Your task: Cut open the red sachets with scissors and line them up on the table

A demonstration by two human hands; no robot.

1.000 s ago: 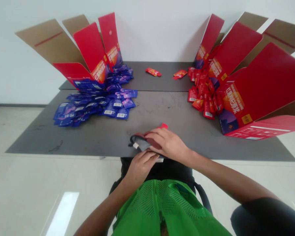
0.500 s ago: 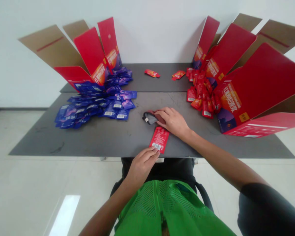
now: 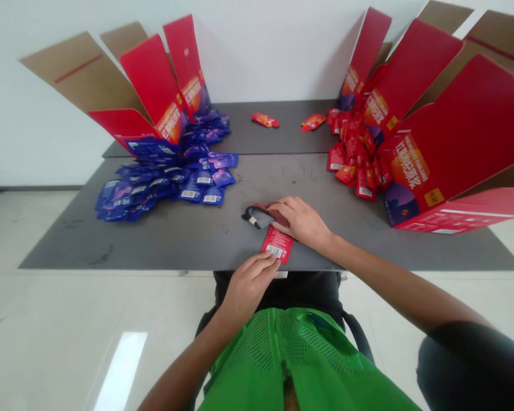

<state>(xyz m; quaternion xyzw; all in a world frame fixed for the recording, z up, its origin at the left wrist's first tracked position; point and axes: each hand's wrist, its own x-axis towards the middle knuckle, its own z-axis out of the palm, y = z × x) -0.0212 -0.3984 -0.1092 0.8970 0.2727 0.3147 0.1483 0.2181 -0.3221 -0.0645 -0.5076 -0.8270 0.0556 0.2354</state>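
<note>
A red sachet with a white barcode [image 3: 277,244] lies on the dark grey table top [image 3: 175,240] near its front edge. My left hand [image 3: 248,287] has its fingertips on the sachet's lower end. Just beyond the sachet, my right hand [image 3: 300,222] lies over a folded grey and maroon cloth [image 3: 257,217], covering the cloth's right part. The side of that hand is close to the sachet's top end. Any other thing under the cloth is hidden.
A heap of blue sachets [image 3: 167,185] lies at the left and a heap of red sachets [image 3: 355,160] at the right, each beside open red cartons [image 3: 454,142]. Two loose red sachets [image 3: 265,120] lie at the far side, against a white wall.
The cloth and my right hand have moved forward from the table's front edge. The red sachet has come out from under the cloth and now lies under my left fingertips.
</note>
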